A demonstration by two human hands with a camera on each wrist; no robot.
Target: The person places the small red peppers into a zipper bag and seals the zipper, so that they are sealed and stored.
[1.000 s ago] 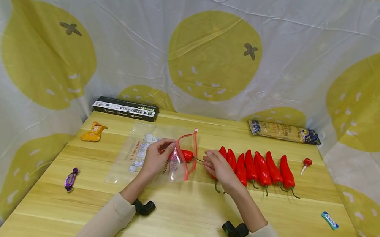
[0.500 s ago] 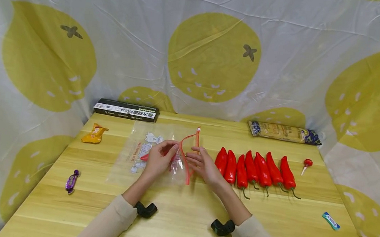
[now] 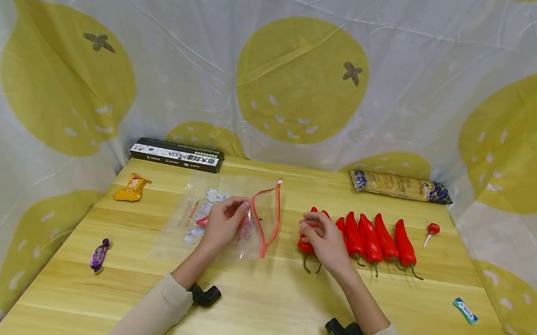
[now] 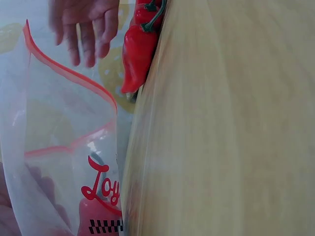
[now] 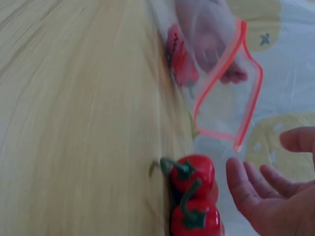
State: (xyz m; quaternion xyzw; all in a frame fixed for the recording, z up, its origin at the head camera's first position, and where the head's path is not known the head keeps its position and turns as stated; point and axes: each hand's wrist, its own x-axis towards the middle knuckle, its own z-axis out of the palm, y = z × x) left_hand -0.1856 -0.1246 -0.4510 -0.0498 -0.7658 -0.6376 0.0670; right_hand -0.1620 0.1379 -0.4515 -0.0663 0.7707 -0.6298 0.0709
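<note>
A clear zip bag with a red zip edge lies on the table, its mouth gaping to the right. My left hand pinches the bag's upper layer just behind that mouth. Inside lies a red pepper, partly hidden by the left hand in the head view; its green stem points to the mouth. My right hand holds nothing, fingers apart, over the left end of a row of several red peppers. It partly covers the leftmost pepper in the head view.
A black pasta box and a noodle packet lie along the back. At left are an orange-wrapped snack and a purple-wrapped candy. A red lollipop and a small blue-green packet lie at right.
My right hand slid the pepper through the bag's mouth, let it go, and moved back right over the row. My left hand has kept its hold on the bag.
</note>
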